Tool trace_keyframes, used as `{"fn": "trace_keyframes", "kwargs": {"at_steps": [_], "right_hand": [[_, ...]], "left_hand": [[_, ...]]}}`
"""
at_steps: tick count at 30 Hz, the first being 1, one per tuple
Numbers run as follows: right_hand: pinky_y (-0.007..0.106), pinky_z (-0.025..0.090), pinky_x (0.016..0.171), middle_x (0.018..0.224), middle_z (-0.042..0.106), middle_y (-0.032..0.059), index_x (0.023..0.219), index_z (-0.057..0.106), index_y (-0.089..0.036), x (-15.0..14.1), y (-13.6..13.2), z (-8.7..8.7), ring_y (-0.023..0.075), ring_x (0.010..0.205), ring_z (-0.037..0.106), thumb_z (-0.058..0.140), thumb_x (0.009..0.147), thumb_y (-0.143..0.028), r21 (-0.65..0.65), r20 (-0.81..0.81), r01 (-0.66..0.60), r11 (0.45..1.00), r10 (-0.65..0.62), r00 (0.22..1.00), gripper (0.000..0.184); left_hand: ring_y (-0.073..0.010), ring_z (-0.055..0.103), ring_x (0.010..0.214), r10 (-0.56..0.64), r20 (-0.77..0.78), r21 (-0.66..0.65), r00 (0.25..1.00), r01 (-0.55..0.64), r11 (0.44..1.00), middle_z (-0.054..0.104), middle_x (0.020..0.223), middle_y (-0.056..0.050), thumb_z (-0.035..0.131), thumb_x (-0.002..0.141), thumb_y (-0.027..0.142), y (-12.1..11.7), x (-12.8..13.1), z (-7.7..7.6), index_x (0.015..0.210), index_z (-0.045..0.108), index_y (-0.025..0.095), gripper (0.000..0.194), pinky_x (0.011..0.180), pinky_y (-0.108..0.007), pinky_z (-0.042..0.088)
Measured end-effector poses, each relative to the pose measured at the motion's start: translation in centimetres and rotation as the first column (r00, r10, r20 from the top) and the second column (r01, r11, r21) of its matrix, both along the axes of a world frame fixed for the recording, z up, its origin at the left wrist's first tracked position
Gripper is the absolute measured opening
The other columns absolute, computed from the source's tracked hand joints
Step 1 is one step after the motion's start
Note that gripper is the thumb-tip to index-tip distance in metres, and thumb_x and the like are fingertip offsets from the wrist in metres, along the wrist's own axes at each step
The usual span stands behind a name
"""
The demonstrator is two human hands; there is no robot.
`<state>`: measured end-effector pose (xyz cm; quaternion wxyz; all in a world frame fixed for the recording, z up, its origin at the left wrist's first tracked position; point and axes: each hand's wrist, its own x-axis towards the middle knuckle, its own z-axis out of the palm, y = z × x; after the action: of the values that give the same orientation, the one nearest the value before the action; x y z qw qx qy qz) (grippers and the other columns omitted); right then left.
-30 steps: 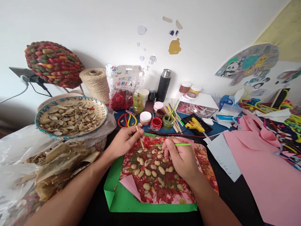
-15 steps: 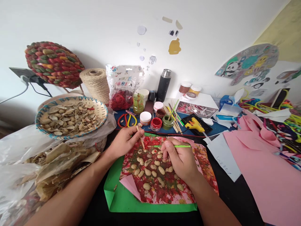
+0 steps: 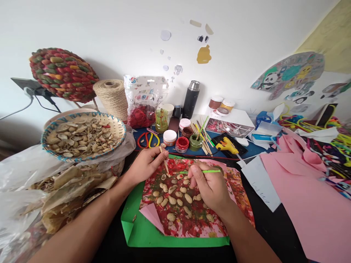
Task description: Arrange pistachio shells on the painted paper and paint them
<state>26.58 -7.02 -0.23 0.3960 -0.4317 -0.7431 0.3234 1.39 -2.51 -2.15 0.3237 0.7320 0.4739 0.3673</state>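
My left hand [image 3: 148,163] pinches a pale wooden stick [image 3: 166,167], its lower end close to the painted sheet. Between the thumb and fingers of my right hand [image 3: 210,182] is a paintbrush [image 3: 214,171] with a bright green handle, lying nearly level and pointing left toward wet red paint [image 3: 175,165]. Several peanut shells [image 3: 172,200] are spread over the paint-smeared pink paper [image 3: 152,215], one with a red spot [image 3: 180,176]. A green sheet [image 3: 153,239] lies underneath.
Behind the paper stand open jars of red paint [image 3: 182,144] and green paint [image 3: 195,142], scissors [image 3: 148,140] and a yellow glue gun [image 3: 227,146]. A basket of shells [image 3: 82,137] is at left. Pink sheets [image 3: 298,197] cover the right side.
The paintbrush in my right hand has shifted slightly, its handle end a little further left. My left hand and the stick stay almost where they were.
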Motion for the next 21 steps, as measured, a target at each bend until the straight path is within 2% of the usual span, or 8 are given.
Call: {"fn": "trace_keyframes", "kwargs": {"at_steps": [6,12,15,21], "right_hand": [[0.029,0.049,0.064,0.06,0.064,-0.0009,0.084,0.065,-0.023,-0.01,0.06,0.02,0.0172,0.057,0.065,0.039,0.116,-0.053,-0.026,-0.049,0.02,0.999,-0.022,0.999,0.051],[0.03,0.048,0.064,0.059,0.064,-0.0009,0.083,0.065,-0.023,0.05,0.11,0.05,0.0172,0.057,0.064,0.04,0.116,-0.048,0.01,0.019,-0.005,1.0,0.005,1.0,0.049],[0.029,0.049,0.063,0.059,0.063,-0.0008,0.083,0.065,-0.023,0.14,0.08,-0.02,0.0178,0.058,0.065,0.039,0.116,-0.051,-0.016,0.001,0.016,1.0,-0.016,1.0,0.05],[0.03,0.05,0.065,0.06,0.065,-0.0008,0.083,0.065,-0.023,-0.03,0.01,0.15,0.0168,0.057,0.065,0.039,0.116,-0.048,0.024,-0.001,-0.018,1.0,0.018,1.0,0.05]], "left_hand": [[-0.0138,0.052,0.068,0.011,-0.008,0.002,1.0,-0.011,1.0,0.06,0.072,0.002,0.048,0.107,0.056,0.07,0.02,-0.01,0.077,0.058,0.019,0.049,0.066,-0.023,0.044],[-0.0138,0.053,0.069,0.004,-0.006,0.001,1.0,-0.004,1.0,0.061,0.073,0.002,0.048,0.107,0.055,0.06,0.07,0.13,0.077,0.059,0.019,0.048,0.067,-0.024,0.043],[-0.0139,0.053,0.068,0.008,-0.001,-0.006,1.0,-0.008,1.0,0.061,0.072,0.002,0.049,0.107,0.056,0.05,0.08,0.2,0.077,0.059,0.019,0.048,0.068,-0.024,0.043],[-0.0141,0.053,0.068,0.009,-0.006,-0.008,1.0,-0.009,1.0,0.061,0.072,0.002,0.048,0.106,0.057,0.06,0.1,0.25,0.077,0.059,0.019,0.049,0.067,-0.024,0.044]]}}
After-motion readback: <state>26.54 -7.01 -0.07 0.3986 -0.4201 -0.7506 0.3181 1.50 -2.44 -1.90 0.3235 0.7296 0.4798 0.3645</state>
